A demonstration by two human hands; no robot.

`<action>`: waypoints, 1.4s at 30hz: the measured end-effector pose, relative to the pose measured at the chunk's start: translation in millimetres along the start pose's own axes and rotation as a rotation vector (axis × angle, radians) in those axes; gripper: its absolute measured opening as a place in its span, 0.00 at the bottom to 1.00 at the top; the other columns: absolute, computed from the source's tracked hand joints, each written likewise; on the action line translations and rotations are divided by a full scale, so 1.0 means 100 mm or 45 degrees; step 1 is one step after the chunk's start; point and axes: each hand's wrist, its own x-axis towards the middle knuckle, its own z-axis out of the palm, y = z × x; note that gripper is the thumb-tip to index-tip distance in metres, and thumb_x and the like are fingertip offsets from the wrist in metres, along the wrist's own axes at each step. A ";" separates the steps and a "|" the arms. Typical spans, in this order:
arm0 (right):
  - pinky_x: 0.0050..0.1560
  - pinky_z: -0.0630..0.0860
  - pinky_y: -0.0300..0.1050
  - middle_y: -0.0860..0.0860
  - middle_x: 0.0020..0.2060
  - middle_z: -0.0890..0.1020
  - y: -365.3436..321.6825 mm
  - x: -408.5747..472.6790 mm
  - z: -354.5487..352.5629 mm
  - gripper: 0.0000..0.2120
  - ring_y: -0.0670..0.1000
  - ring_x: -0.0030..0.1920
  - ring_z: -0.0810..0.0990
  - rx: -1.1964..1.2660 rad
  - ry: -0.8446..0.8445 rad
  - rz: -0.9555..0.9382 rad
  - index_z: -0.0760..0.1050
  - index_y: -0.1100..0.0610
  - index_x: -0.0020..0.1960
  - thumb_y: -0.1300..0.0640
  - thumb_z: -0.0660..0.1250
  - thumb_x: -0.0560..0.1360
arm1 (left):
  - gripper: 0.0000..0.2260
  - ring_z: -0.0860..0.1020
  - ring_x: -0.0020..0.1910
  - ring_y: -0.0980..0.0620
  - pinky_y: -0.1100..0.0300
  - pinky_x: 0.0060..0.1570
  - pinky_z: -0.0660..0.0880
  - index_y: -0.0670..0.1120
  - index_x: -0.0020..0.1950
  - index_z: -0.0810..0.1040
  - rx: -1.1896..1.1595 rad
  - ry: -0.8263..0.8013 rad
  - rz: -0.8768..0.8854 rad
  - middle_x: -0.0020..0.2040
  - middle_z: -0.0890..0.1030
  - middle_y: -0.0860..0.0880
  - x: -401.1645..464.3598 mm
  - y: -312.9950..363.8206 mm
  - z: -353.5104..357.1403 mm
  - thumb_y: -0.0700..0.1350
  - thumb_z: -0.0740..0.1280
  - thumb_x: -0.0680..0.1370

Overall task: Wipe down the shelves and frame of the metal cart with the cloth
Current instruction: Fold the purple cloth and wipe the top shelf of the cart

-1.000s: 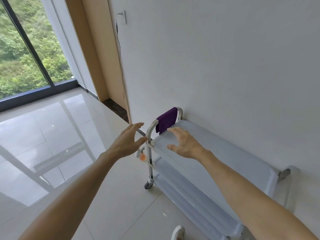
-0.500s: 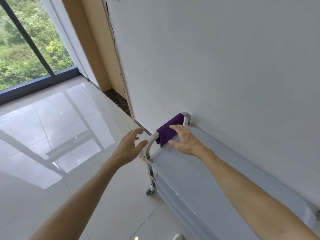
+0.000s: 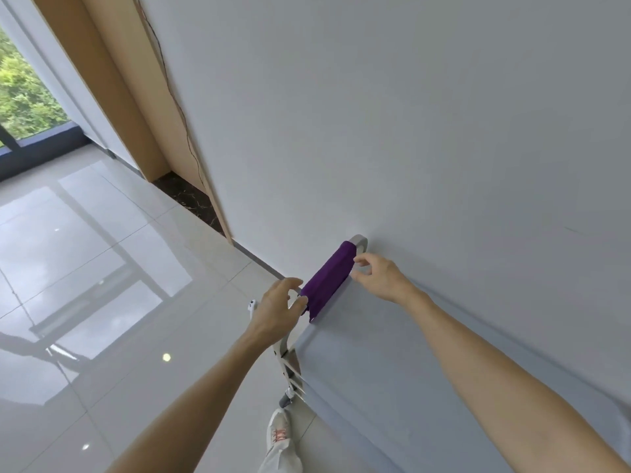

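Observation:
A purple cloth (image 3: pixel 329 278) hangs folded over the curved handle bar (image 3: pixel 360 241) at the far end of the metal cart. The cart's grey top shelf (image 3: pixel 375 377) runs along the white wall toward me. My left hand (image 3: pixel 278 310) is at the cloth's near end, thumb and fingers spread and touching its edge. My right hand (image 3: pixel 380 276) is at the cloth's far end, with fingertips apart against its side. Neither hand has closed on the cloth. The lower shelves are hidden under the top one.
The cart stands tight against the white wall (image 3: pixel 409 131). A caster wheel (image 3: pixel 285 401) and my shoe (image 3: pixel 280 433) are on the glossy tiled floor (image 3: pixel 119 268) to the left. A thin cable (image 3: pixel 172 97) runs down the wall beside a wooden panel. A window (image 3: pixel 24 97) is far left.
I have come closer and now look more steeply down. Both hands moved forward to the two ends of the purple cloth, the left from beside the frame up to the handle.

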 end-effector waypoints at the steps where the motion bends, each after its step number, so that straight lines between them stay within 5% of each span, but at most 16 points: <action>1: 0.51 0.72 0.40 0.49 0.64 0.76 -0.01 0.09 -0.01 0.20 0.50 0.60 0.77 0.020 0.032 0.043 0.73 0.53 0.69 0.49 0.66 0.78 | 0.15 0.75 0.59 0.54 0.55 0.58 0.75 0.53 0.67 0.72 0.038 -0.038 0.000 0.68 0.73 0.53 0.08 -0.03 0.03 0.53 0.63 0.80; 7: 0.51 0.72 0.43 0.51 0.55 0.80 -0.13 0.49 0.02 0.11 0.52 0.56 0.79 0.080 0.213 0.241 0.77 0.55 0.58 0.52 0.65 0.79 | 0.17 0.74 0.61 0.53 0.55 0.59 0.71 0.51 0.68 0.71 0.171 -0.172 0.088 0.69 0.72 0.53 0.42 -0.21 0.13 0.51 0.60 0.80; 16: 0.52 0.74 0.47 0.50 0.47 0.75 -0.20 0.96 0.09 0.11 0.52 0.48 0.74 -0.059 0.158 0.335 0.72 0.59 0.60 0.55 0.62 0.80 | 0.17 0.77 0.53 0.54 0.58 0.46 0.72 0.51 0.67 0.69 0.298 -0.310 0.090 0.63 0.75 0.53 0.84 -0.28 0.18 0.56 0.61 0.80; 22: 0.49 0.73 0.44 0.51 0.49 0.76 -0.12 1.16 0.11 0.07 0.52 0.48 0.75 -0.100 0.127 0.352 0.72 0.58 0.57 0.57 0.62 0.80 | 0.16 0.77 0.48 0.54 0.61 0.37 0.64 0.52 0.64 0.69 0.348 -0.250 0.033 0.57 0.74 0.54 0.85 -0.21 0.30 0.57 0.61 0.80; 26: 0.35 0.68 0.40 0.52 0.47 0.75 -0.06 1.22 0.14 0.03 0.51 0.43 0.74 -0.129 0.145 0.315 0.69 0.56 0.49 0.59 0.62 0.80 | 0.11 0.76 0.47 0.55 0.63 0.39 0.66 0.51 0.60 0.71 0.264 -0.208 -0.038 0.55 0.74 0.55 0.90 -0.21 0.35 0.53 0.62 0.80; 30: 0.40 0.74 0.51 0.51 0.39 0.75 -0.04 1.21 0.14 0.06 0.52 0.40 0.73 -0.159 0.172 0.277 0.69 0.59 0.43 0.61 0.62 0.79 | 0.02 0.73 0.44 0.56 0.64 0.35 0.66 0.51 0.49 0.73 0.207 -0.129 -0.037 0.50 0.75 0.55 0.93 -0.24 0.35 0.46 0.61 0.79; 37: 0.38 0.72 0.39 0.48 0.40 0.78 0.08 1.03 -0.04 0.02 0.47 0.40 0.75 0.172 0.202 0.211 0.72 0.53 0.47 0.59 0.63 0.78 | 0.08 0.76 0.41 0.61 0.70 0.37 0.70 0.55 0.44 0.70 -0.002 -0.172 -0.066 0.42 0.78 0.57 0.94 -0.31 0.29 0.43 0.58 0.81; 42: 0.50 0.73 0.32 0.40 0.45 0.83 0.05 0.80 -0.29 0.14 0.39 0.47 0.79 0.323 0.073 0.039 0.81 0.48 0.52 0.63 0.60 0.79 | 0.08 0.78 0.34 0.60 0.71 0.34 0.67 0.55 0.44 0.71 -0.097 -0.129 -0.009 0.35 0.81 0.53 1.04 -0.19 0.05 0.43 0.57 0.80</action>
